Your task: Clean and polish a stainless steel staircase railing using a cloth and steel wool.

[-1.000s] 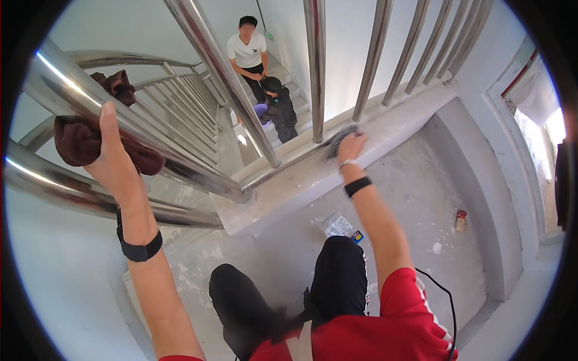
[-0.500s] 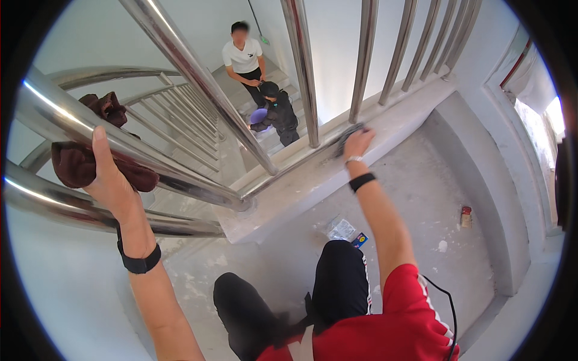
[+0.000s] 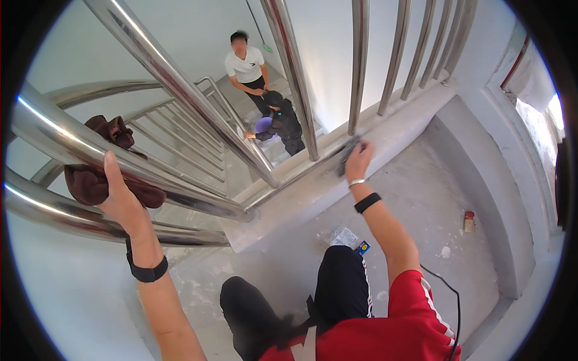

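Note:
My left hand (image 3: 123, 207) is wrapped round a thick, shiny metal rail (image 3: 54, 135), with a dark brown cloth (image 3: 87, 185) pressed between palm and metal. Part of this cloth shows on the rail's far side. At the foot of the upright bars, my right hand (image 3: 359, 159) grips a dark grey scrubbing wad (image 3: 345, 163). That wad rests on the pale ledge (image 3: 289, 195) against the thin bottom rail (image 3: 286, 186), between two uprights. Its exact material is hard to make out.
Beyond the bars, a person in a white shirt (image 3: 247, 66) and one in dark clothes (image 3: 286, 123) with something purple (image 3: 264, 124) are on the stairs below. A clear packet (image 3: 343, 236), a blue packet (image 3: 362, 247) and a small red-and-tan box (image 3: 469, 221) lie on the floor.
My right hand and the grey wad have shifted slightly toward me along the ledge. My left hand keeps its hold on the cloth and rail. The whole view has tilted a little.

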`<state>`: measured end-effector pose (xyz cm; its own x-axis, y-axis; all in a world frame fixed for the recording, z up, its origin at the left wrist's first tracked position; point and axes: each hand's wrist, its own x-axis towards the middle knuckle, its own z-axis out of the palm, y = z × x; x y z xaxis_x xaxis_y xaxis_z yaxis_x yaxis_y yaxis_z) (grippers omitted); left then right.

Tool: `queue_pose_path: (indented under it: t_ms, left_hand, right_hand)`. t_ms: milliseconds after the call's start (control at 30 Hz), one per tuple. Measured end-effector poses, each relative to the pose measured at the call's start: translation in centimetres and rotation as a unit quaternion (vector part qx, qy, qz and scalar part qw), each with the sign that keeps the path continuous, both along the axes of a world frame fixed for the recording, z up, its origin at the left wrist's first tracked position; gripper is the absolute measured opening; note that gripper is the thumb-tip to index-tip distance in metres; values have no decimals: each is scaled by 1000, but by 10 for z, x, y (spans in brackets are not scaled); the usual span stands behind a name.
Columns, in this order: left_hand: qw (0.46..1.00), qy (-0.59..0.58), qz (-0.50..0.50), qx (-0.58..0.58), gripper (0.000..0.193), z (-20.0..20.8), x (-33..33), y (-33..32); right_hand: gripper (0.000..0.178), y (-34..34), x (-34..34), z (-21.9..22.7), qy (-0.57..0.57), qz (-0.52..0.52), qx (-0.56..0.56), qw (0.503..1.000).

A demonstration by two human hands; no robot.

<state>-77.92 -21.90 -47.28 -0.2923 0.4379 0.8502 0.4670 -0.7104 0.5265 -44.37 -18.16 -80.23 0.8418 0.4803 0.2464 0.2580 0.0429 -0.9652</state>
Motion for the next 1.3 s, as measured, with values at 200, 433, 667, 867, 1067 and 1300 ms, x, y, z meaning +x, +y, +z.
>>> queue_pose_path:
  t_ms: [200,433,667,867,1067,1300]
  left_hand:
    - [1000,17,-14,11,36,5,4,-4]
    - [1000,3,-16,0,37,-5,-3,0]
    - [999,-32,-22,3,41,-1,4,-1]
    - [999,12,-41,4,47,-1,4,1]
    - [999,-25,-18,-19,38,-4,-10,2]
    - [999,-32,-34,28,40,-1,-2,4]
  right_hand:
    - [10,30,63,41,-274,37,-96,956]
    - [10,22,64,41,-335,67,-148,928]
    - [9,23,62,47,-312,79,-199,925]
    - [10,24,68,46,-336,73,-212,915]
    - [10,27,58,45,-336,52,-170,925]
    - [13,-19,32,17,-279,115,-216,928]
